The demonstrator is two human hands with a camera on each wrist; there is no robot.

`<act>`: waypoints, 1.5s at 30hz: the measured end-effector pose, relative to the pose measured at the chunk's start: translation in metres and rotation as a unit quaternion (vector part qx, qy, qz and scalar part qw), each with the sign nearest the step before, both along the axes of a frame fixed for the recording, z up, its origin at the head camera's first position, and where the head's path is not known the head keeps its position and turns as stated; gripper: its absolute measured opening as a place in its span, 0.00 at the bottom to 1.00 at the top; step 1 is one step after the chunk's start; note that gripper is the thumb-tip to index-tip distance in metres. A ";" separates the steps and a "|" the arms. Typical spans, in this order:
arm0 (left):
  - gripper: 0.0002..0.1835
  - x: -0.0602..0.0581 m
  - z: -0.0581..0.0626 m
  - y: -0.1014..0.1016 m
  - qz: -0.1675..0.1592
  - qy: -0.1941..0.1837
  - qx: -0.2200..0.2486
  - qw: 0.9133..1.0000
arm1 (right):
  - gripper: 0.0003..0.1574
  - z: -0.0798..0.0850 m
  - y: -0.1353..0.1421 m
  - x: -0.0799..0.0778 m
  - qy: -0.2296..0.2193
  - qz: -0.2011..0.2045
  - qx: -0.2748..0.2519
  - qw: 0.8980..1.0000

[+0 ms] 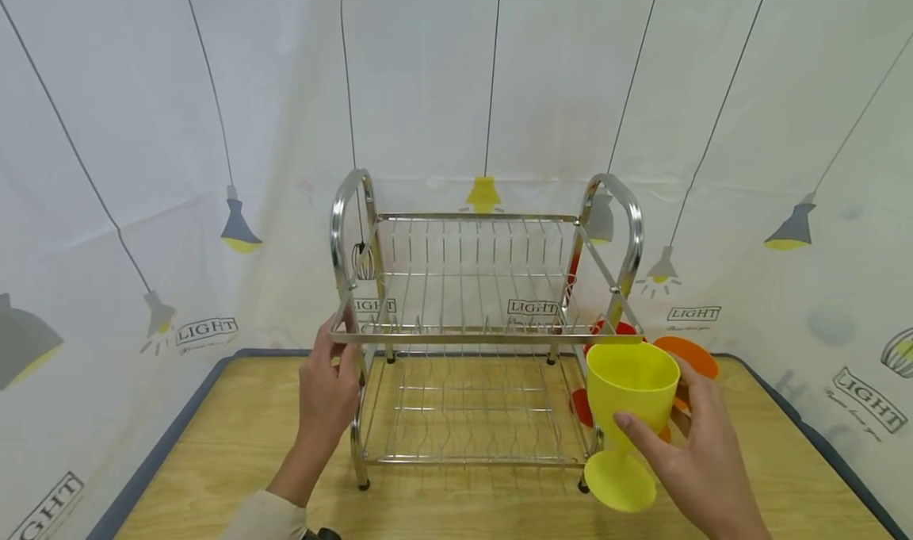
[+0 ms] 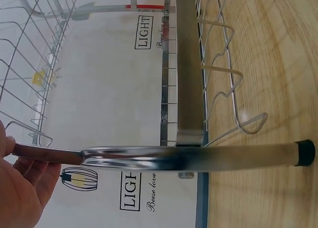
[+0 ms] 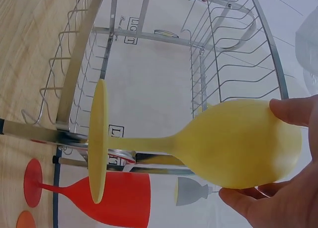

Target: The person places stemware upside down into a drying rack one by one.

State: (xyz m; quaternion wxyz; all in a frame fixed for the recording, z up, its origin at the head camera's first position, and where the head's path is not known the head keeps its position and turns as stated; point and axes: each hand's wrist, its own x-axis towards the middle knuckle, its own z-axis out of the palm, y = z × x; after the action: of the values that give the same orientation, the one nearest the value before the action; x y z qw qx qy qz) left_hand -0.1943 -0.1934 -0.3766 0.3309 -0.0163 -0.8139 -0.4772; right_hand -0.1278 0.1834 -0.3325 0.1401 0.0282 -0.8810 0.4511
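The yellow goblet [image 1: 626, 413] stands upright, stem up and down, in the right hand [image 1: 695, 453], whose fingers wrap its bowl. It is held at the dish rack's [image 1: 471, 334] right front corner. The rack lies at about ten o'clock from the goblet. The left hand [image 1: 326, 389] grips the rack's upper left front corner. A red goblet [image 3: 107, 200] sits behind.

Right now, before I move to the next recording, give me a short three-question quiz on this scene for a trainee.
1. True or false: the yellow goblet stands on the rack's upper shelf.
2. Which hand grips the rack's front corner? A) left hand B) right hand
3. Fill in: beside the rack stand a red goblet and an ____ one.

Key: 1. False; the right hand holds it beside the rack, above the table. 2. A. 3. Orange.
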 end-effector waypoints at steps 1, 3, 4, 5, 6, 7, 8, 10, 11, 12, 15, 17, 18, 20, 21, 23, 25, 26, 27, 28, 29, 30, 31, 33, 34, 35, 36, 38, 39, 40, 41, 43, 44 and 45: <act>0.20 0.000 0.000 0.000 -0.001 0.002 -0.001 1.000 | 0.58 0.000 0.000 0.000 -0.008 0.003 -0.008 1.000; 0.20 0.000 -0.001 0.000 0.000 0.005 -0.003 1.000 | 0.58 0.000 -0.002 0.000 -0.020 0.009 -0.016 1.000; 0.20 0.000 -0.001 0.000 0.000 0.006 -0.003 1.000 | 0.58 0.000 -0.003 0.000 -0.022 0.013 -0.021 0.999; 0.20 0.000 -0.001 -0.001 0.001 0.006 -0.004 1.000 | 0.58 0.000 -0.004 -0.001 -0.026 0.017 -0.025 0.999; 0.19 0.001 -0.001 -0.001 0.001 0.008 -0.004 1.000 | 0.58 -0.001 -0.005 -0.001 -0.030 0.021 -0.030 0.999; 0.19 0.001 -0.001 -0.001 0.002 0.007 -0.003 1.000 | 0.58 -0.001 -0.007 -0.001 -0.032 0.024 -0.032 0.999; 0.19 0.001 0.000 -0.001 0.003 0.007 -0.003 1.000 | 0.58 -0.001 -0.009 -0.002 -0.036 0.029 -0.035 0.998; 0.19 0.001 0.000 -0.001 0.006 0.004 -0.003 1.000 | 0.58 -0.003 -0.011 -0.003 -0.042 0.043 -0.046 0.997; 0.19 0.002 0.000 -0.001 0.007 0.003 -0.003 1.000 | 0.58 -0.004 -0.013 -0.004 -0.045 0.048 -0.052 0.996; 0.20 0.001 0.000 -0.001 0.008 0.003 -0.004 1.000 | 0.58 -0.004 -0.014 -0.005 -0.047 0.053 -0.055 0.996; 0.20 0.001 -0.001 0.001 0.011 0.005 -0.008 1.000 | 0.56 -0.007 -0.016 -0.007 -0.052 0.067 -0.072 0.994; 0.19 0.000 -0.001 0.002 0.010 0.011 -0.012 1.000 | 0.55 -0.007 -0.017 -0.008 -0.054 0.070 -0.079 0.993; 0.19 0.000 0.000 0.003 0.009 0.013 -0.014 1.000 | 0.54 -0.008 -0.017 -0.008 -0.056 0.071 -0.080 0.993; 0.19 0.000 0.001 0.003 0.009 0.014 -0.016 1.000 | 0.54 -0.008 -0.017 -0.008 -0.058 0.074 -0.085 0.992; 0.19 0.000 0.001 0.003 0.009 0.013 -0.017 1.000 | 0.54 -0.008 -0.018 -0.009 -0.057 0.076 -0.087 0.992; 0.20 0.000 0.001 0.003 0.013 0.008 -0.018 1.000 | 0.53 -0.008 -0.019 -0.009 -0.054 0.078 -0.089 0.992; 0.20 0.000 0.000 0.003 0.018 0.002 -0.021 1.000 | 0.52 -0.009 -0.021 -0.009 -0.049 0.082 -0.094 0.991; 0.20 0.000 0.000 0.002 0.020 -0.001 -0.022 1.000 | 0.51 -0.009 -0.022 -0.009 -0.047 0.085 -0.098 0.990; 0.20 0.000 0.000 0.002 0.022 -0.004 -0.022 1.000 | 0.51 -0.009 -0.024 -0.009 -0.045 0.088 -0.101 0.990; 0.20 0.000 0.000 0.002 0.023 -0.006 -0.022 0.999 | 0.50 -0.009 -0.025 -0.010 -0.045 0.091 -0.103 0.989; 0.20 0.001 0.000 0.001 0.022 -0.007 -0.022 0.999 | 0.51 -0.009 -0.026 -0.010 -0.047 0.092 -0.106 0.989; 0.20 0.002 0.000 0.001 0.022 -0.008 -0.021 0.999 | 0.51 -0.009 -0.027 -0.010 -0.049 0.095 -0.109 0.988; 0.20 0.002 0.000 0.001 0.023 -0.008 -0.021 0.999 | 0.51 -0.010 -0.028 -0.010 -0.051 0.098 -0.113 0.988; 0.20 0.003 0.000 0.000 0.024 -0.007 -0.021 0.999 | 0.52 -0.010 -0.031 -0.011 -0.056 0.099 -0.116 0.987; 0.20 0.003 0.000 -0.001 0.026 -0.005 -0.022 0.999 | 0.51 -0.010 -0.032 -0.011 -0.055 0.101 -0.118 0.986; 0.20 0.003 0.000 -0.001 0.028 -0.002 -0.024 0.999 | 0.51 -0.010 -0.034 -0.012 -0.055 0.103 -0.121 0.986; 0.19 0.003 0.000 -0.001 0.029 0.001 -0.025 0.999 | 0.51 -0.010 -0.035 -0.012 -0.054 0.106 -0.122 0.985; 0.20 0.003 -0.001 0.000 0.029 0.008 -0.027 0.999 | 0.50 -0.010 -0.037 -0.013 -0.048 0.109 -0.122 0.985; 0.20 0.003 -0.001 0.000 0.029 0.011 -0.030 0.999 | 0.50 -0.010 -0.037 -0.014 -0.044 0.112 -0.121 0.985; 0.21 0.002 -0.002 0.000 0.029 0.014 -0.032 0.999 | 0.49 -0.009 -0.037 -0.014 -0.040 0.114 -0.121 0.985; 0.21 0.002 -0.002 0.000 0.030 0.017 -0.036 0.999 | 0.49 -0.009 -0.038 -0.014 -0.038 0.116 -0.120 0.985; 0.22 0.002 -0.003 0.001 0.030 0.022 -0.042 0.998 | 0.49 -0.009 -0.038 -0.014 -0.034 0.119 -0.118 0.985; 0.22 0.001 -0.002 0.001 0.031 0.025 -0.045 0.998 | 0.49 -0.008 -0.038 -0.015 -0.032 0.120 -0.118 0.985; 0.22 0.001 -0.002 0.001 0.032 0.027 -0.046 0.998 | 0.50 -0.007 -0.039 -0.015 -0.032 0.120 -0.116 0.985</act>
State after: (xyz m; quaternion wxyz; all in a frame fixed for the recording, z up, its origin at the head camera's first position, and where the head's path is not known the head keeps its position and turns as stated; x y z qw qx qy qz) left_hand -0.1929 -0.1921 -0.3788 0.3666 -0.0188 -0.8261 -0.4275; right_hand -0.1429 0.1446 -0.3399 0.0593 0.1025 -0.8167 0.5648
